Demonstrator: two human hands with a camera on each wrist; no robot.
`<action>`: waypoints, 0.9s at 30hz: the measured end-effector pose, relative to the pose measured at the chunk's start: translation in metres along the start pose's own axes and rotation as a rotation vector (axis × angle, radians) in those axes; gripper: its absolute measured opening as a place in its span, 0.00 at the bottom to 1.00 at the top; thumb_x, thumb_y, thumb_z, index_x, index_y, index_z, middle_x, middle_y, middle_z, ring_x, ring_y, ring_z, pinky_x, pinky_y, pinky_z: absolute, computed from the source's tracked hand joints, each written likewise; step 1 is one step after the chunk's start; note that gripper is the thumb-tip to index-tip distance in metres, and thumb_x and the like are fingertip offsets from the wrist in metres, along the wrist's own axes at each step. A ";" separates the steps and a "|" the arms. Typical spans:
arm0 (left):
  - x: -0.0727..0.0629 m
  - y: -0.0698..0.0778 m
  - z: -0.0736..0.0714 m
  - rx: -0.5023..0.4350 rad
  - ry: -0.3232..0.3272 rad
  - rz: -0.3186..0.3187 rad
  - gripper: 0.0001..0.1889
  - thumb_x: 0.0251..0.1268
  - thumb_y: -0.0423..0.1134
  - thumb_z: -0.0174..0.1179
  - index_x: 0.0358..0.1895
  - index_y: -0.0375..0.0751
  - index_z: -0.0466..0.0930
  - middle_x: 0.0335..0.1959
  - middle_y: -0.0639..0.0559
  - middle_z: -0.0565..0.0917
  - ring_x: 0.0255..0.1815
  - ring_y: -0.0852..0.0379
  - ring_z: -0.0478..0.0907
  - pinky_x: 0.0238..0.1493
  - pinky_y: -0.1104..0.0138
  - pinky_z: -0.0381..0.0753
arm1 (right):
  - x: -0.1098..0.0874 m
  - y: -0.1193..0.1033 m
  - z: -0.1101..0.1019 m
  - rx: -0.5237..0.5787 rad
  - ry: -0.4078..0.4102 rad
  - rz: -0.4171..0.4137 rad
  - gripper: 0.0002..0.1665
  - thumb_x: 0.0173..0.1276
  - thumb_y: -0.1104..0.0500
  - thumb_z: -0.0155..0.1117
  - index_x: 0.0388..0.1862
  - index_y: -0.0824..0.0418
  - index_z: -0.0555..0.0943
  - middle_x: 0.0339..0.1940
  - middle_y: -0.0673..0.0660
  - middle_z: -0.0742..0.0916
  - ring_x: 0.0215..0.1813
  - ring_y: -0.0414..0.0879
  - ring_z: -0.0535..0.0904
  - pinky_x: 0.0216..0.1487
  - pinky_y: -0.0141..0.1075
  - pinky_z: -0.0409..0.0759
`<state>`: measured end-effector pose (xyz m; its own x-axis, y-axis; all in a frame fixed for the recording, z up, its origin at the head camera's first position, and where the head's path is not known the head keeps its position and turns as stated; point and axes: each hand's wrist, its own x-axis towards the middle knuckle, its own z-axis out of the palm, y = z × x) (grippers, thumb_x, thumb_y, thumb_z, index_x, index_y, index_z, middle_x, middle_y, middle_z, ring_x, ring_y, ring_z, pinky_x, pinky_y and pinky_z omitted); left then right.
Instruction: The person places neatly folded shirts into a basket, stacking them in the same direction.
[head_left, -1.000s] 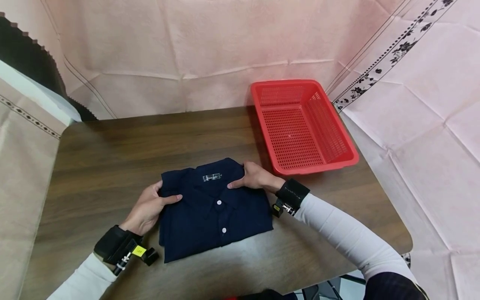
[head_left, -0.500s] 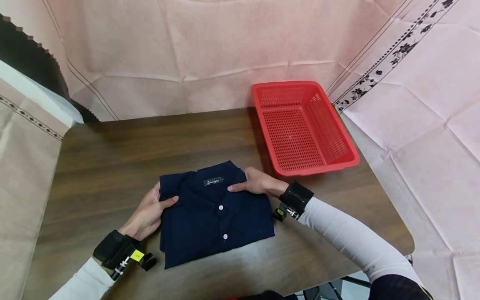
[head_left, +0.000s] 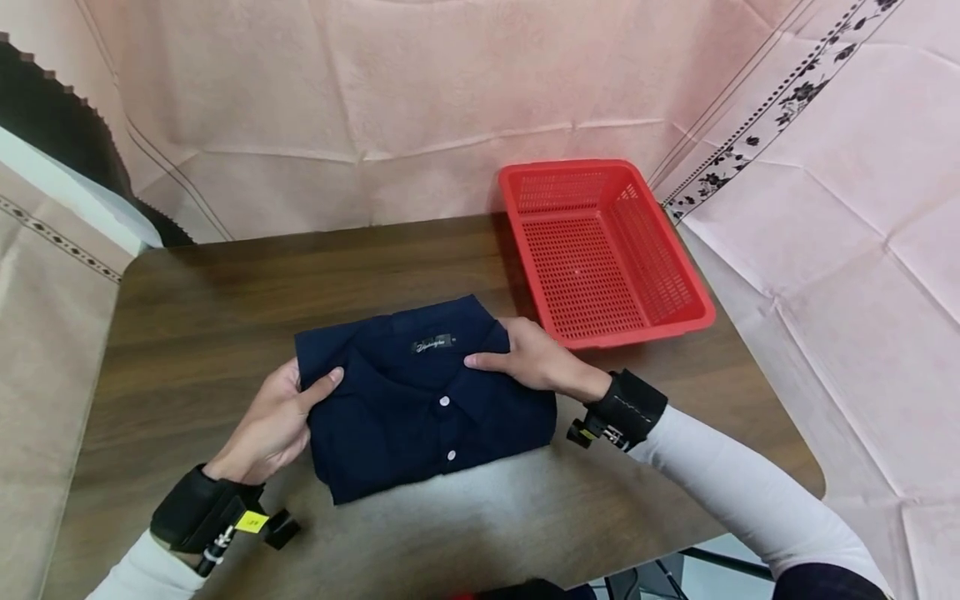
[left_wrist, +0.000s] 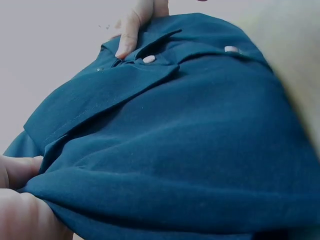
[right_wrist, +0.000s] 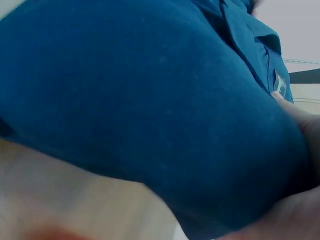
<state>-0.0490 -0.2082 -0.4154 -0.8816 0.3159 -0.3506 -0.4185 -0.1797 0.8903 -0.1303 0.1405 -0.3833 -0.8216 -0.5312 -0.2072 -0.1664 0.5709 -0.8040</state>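
A folded navy shirt [head_left: 405, 425] with a collar, a neck label and white buttons is held between both hands over the table. My left hand [head_left: 273, 417] pinches its left upper corner, thumb on top and fingers underneath. On the other side my right hand [head_left: 536, 358] grips the shirt beside the collar, its thumb lying on the front. In the left wrist view the shirt [left_wrist: 190, 135] bulges and creases between the two hands. The right wrist view has the shirt's side [right_wrist: 140, 100] filling most of it, with the lower edge hanging over a pale surface.
A red plastic basket [head_left: 708, 315] with perforated sides stands at the back right of the wooden table [head_left: 225, 292], just beyond my right hand. Pale pink cloth [head_left: 450, 83] hangs behind the table and along the right side.
Both hands have moved slightly apart, stretching the shirt's top edge wider. The shirt's collar has risen and come nearer the camera; its lower edge has shifted up in the head view.
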 end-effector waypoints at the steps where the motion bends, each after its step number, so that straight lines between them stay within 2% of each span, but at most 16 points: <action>1: -0.002 0.005 0.002 0.001 -0.007 0.013 0.26 0.84 0.44 0.57 0.77 0.47 0.63 0.69 0.53 0.80 0.60 0.61 0.83 0.52 0.69 0.87 | -0.002 -0.005 -0.004 0.008 0.010 -0.001 0.23 0.75 0.52 0.73 0.64 0.56 0.83 0.55 0.50 0.91 0.54 0.42 0.85 0.64 0.44 0.83; 3: -0.003 0.017 0.006 0.011 -0.016 0.035 0.25 0.84 0.44 0.58 0.76 0.47 0.64 0.66 0.52 0.82 0.53 0.61 0.86 0.40 0.73 0.87 | -0.008 -0.014 -0.014 0.013 0.030 0.000 0.22 0.75 0.52 0.73 0.63 0.56 0.84 0.54 0.50 0.91 0.54 0.42 0.86 0.63 0.44 0.83; 6: -0.001 0.037 0.016 0.015 -0.039 0.078 0.26 0.83 0.43 0.58 0.77 0.46 0.63 0.69 0.49 0.80 0.54 0.61 0.86 0.43 0.73 0.87 | -0.015 -0.027 -0.033 0.007 0.064 -0.005 0.20 0.74 0.53 0.74 0.62 0.56 0.84 0.52 0.49 0.91 0.53 0.42 0.86 0.62 0.43 0.83; 8: 0.003 0.050 0.026 0.012 -0.059 0.113 0.27 0.84 0.42 0.57 0.78 0.45 0.61 0.73 0.47 0.76 0.60 0.60 0.84 0.50 0.71 0.87 | -0.020 -0.033 -0.047 -0.018 0.093 -0.010 0.21 0.74 0.52 0.74 0.62 0.55 0.83 0.47 0.48 0.90 0.48 0.42 0.85 0.59 0.41 0.82; 10: 0.011 0.064 0.036 0.003 -0.086 0.159 0.28 0.85 0.39 0.55 0.80 0.45 0.59 0.79 0.46 0.70 0.71 0.57 0.77 0.65 0.64 0.81 | -0.024 -0.038 -0.062 -0.028 0.116 -0.008 0.20 0.73 0.52 0.74 0.60 0.56 0.83 0.41 0.51 0.89 0.45 0.44 0.83 0.55 0.39 0.82; 12: 0.020 0.078 0.047 0.022 -0.096 0.205 0.28 0.85 0.37 0.54 0.81 0.45 0.59 0.81 0.47 0.66 0.76 0.54 0.72 0.68 0.63 0.79 | -0.028 -0.043 -0.077 -0.031 0.140 0.015 0.21 0.74 0.52 0.74 0.60 0.57 0.82 0.38 0.54 0.88 0.43 0.47 0.82 0.51 0.38 0.81; 17: 0.052 0.113 0.077 0.117 -0.093 0.326 0.27 0.85 0.35 0.53 0.82 0.47 0.61 0.81 0.52 0.67 0.79 0.53 0.67 0.72 0.65 0.76 | -0.035 -0.054 -0.120 -0.088 0.248 0.122 0.24 0.73 0.46 0.74 0.57 0.61 0.82 0.39 0.56 0.90 0.41 0.47 0.84 0.44 0.33 0.80; 21: 0.085 0.138 0.104 0.179 -0.091 0.413 0.29 0.84 0.34 0.54 0.82 0.48 0.61 0.82 0.57 0.66 0.81 0.58 0.63 0.80 0.63 0.65 | -0.039 -0.056 -0.157 -0.104 0.364 0.186 0.26 0.70 0.42 0.76 0.51 0.62 0.83 0.34 0.49 0.91 0.35 0.40 0.85 0.38 0.29 0.81; 23: 0.103 0.146 0.118 0.203 -0.085 0.422 0.30 0.84 0.34 0.54 0.83 0.48 0.59 0.84 0.59 0.62 0.83 0.62 0.58 0.83 0.63 0.59 | -0.041 -0.052 -0.175 -0.101 0.400 0.209 0.26 0.70 0.42 0.76 0.49 0.63 0.83 0.30 0.45 0.91 0.32 0.36 0.85 0.36 0.28 0.81; 27: 0.140 0.157 0.141 0.223 -0.073 0.376 0.33 0.84 0.36 0.54 0.86 0.51 0.54 0.85 0.64 0.55 0.84 0.68 0.51 0.83 0.66 0.55 | -0.041 -0.041 -0.206 -0.078 0.413 0.257 0.26 0.71 0.42 0.75 0.52 0.61 0.82 0.30 0.39 0.90 0.33 0.33 0.86 0.35 0.27 0.82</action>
<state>-0.2069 -0.0604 -0.2837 -0.9426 0.3331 0.0241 -0.0071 -0.0922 0.9957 -0.2022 0.2678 -0.2273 -0.9863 -0.0835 -0.1423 0.0426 0.7045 -0.7084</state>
